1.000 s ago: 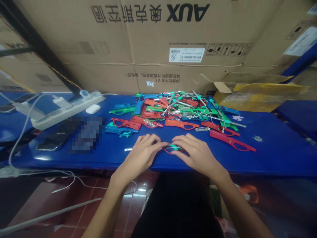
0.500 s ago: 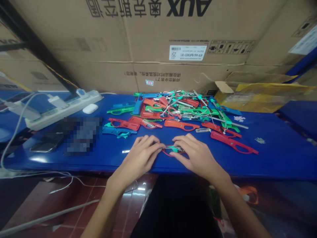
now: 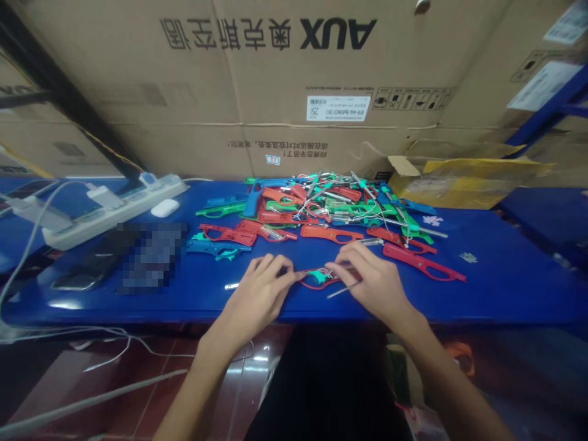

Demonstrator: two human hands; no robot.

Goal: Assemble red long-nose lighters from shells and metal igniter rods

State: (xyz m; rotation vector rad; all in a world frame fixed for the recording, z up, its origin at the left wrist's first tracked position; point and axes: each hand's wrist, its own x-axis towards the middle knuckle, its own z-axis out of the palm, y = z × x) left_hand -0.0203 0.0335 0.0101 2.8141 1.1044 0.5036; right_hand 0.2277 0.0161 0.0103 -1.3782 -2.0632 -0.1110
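red casing (image 3: 331, 281) lying near desk's (image 3: 505, 288) front edge, between fingertips (image 3: 293, 279), left hand (image 3: 265, 283) pinching one end, right hand (image 3: 374, 278) gripping metal rod (image 3: 339, 291), apparently beside the other end

Near the middle of the frame, the bare left hand (image 3: 263, 286) pinches a curvy red plastic shell (image 3: 327, 283). The bare right hand (image 3: 379, 283) holds a thin silver metal stick (image 3: 339, 291). Big brown cardboard (image 3: 266, 79) fills the top.

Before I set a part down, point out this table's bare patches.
Widest: the front right of the blue table, bordered by the right hand, the rightmost red casing and the front edge. A smaller patch lies between the pixelated dark object and the small pale strip. Crowded: the heap of casings by the yellow box.
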